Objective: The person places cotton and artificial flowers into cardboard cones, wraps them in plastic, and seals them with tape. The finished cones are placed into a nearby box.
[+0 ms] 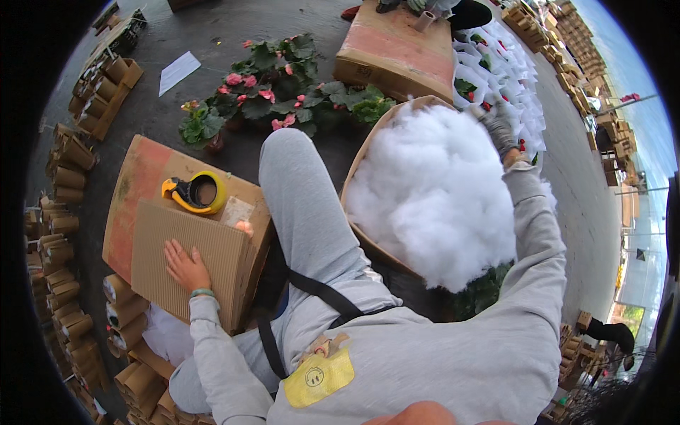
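My left hand [187, 266] lies flat with its fingers stretched out on a stack of corrugated cardboard sheets [159, 234]. The stack rests on a cardboard box [127, 191] to my left. Beside the sheets sits a yellow tape dispenser [212, 205] with a black and orange handle. My right hand [500, 131], in a grey glove, reaches past a box heaped with white fluffy stuffing [432, 184]. Its fingers look spread over several white-wrapped bundles [528, 106] with red flowers and green leaves showing. I see nothing held in it.
Potted pink-flowered plants [262, 92] stand on the floor ahead. Beyond them is another cardboard box [393, 49] with a cardboard tube [423, 21] on it. Cardboard tubes [67, 241] crowd the left side. A white paper sheet [180, 72] lies on the floor.
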Motion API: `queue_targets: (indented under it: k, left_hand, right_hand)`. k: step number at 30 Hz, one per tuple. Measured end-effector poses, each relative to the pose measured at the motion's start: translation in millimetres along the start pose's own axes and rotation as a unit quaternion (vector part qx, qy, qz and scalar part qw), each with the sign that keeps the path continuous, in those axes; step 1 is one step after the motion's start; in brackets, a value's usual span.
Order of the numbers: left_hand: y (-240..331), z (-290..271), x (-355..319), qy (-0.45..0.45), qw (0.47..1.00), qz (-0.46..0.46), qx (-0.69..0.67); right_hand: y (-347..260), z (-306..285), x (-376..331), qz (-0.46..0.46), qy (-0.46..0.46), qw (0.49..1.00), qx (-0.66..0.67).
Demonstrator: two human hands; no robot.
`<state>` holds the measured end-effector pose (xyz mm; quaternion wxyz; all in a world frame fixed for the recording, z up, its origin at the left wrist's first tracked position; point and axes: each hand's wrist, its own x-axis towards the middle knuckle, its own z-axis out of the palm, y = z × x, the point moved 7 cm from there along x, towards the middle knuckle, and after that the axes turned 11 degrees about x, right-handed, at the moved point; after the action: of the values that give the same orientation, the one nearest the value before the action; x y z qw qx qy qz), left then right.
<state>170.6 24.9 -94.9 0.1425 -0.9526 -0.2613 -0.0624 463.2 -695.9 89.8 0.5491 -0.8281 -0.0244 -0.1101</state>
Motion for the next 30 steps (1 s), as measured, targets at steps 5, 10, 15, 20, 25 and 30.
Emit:
queue_targets:
  k: [5, 10, 15, 20, 25, 30]
  left_hand:
    - [-3, -3, 1, -0.001, 1.0, 0.006, 0.012]
    - [0, -9, -1, 0.021, 1.0, 0.012, 0.001]
    - [-2, -6, -1, 0.012, 1.0, 0.002, -0.007]
    - [-2, -4, -1, 0.011, 1.0, -0.008, 0.0]
    - [0, -5, -1, -0.002, 1.0, -0.018, 0.002]
    - [2, -8, -3, 0.016, 1.0, -0.018, -0.011]
  right_hand:
    - [100, 119, -114, 0.198, -0.345, 0.798, -0.453]
    - [108, 152, -98, 0.009, -0.296, 0.858, -0.419]
    - [68, 109, -34, 0.006, -0.339, 0.939, 0.052]
    - [82, 130, 13, 0.263, -0.331, 0.906, 0.013]
    - [113, 189, -21, 0.038, -0.392, 0.797, -0.458]
    - [161, 190, -77, 0.158, -0.144, 0.904, -0.369]
